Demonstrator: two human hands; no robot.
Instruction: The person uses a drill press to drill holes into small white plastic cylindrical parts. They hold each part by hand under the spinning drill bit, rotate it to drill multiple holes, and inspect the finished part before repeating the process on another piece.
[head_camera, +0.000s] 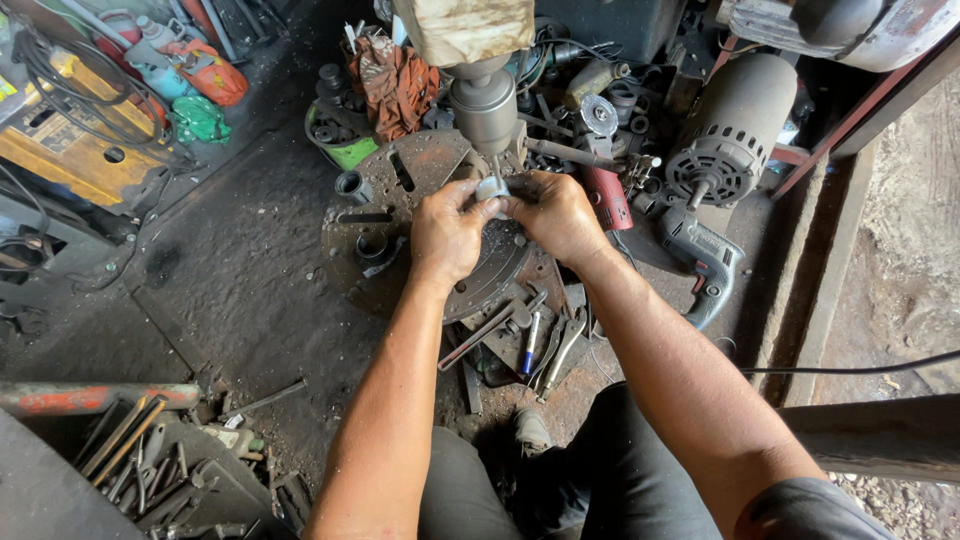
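A round, rusty drill-press table (440, 215) fills the middle of the floor, with the chuck (485, 105) hanging over its far edge and an electric motor (735, 130) well to the right of it. Directly under that chuck, the left hand (447, 232) and right hand (557, 215) pinch a small pale metal piece (491, 187) between thumbs and fingertips — both closed on it. It looks rigid, light and probably slick, so gripping its sides seems safest — clear of the bit.

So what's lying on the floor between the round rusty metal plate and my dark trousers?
In the head view, loose hand tools: a blue-capped marker pen, grey pliers and a long metal bar.
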